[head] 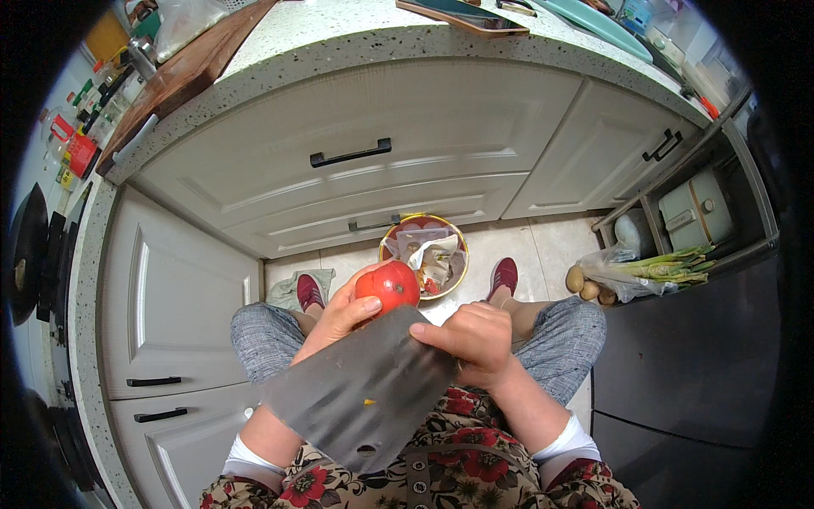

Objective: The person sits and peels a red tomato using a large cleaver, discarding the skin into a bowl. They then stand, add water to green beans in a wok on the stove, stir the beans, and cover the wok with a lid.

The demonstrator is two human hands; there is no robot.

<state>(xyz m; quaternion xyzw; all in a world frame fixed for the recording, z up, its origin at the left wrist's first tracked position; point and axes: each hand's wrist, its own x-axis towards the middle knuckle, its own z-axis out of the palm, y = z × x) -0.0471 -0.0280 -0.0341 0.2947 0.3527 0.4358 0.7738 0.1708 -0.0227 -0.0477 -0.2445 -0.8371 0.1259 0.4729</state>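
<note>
My left hand (348,313) holds a round, glossy red-orange vegetable (386,285), perhaps a squash or a large tomato, with a small dark spot facing up. The thumb lies over its near side. In my right hand (474,340) is a broad Chinese cleaver (362,394), gripped close to the blade with the thumb pressed on the metal. Its handle is mostly hidden by the fingers. The blade slants down to the left over my lap, with its upper corner close below the vegetable, and a yellow scrap sticks to it. Whether blade and vegetable touch, I cannot tell.
Between my feet stands a waste bin (467,259) with a yellow rim, holding packaging and scraps. A cloth (299,289) lies by my left shoe. Drawers (356,127) face me under a speckled counter (331,48). Potatoes (590,291) and bagged green onions (668,266) are at right.
</note>
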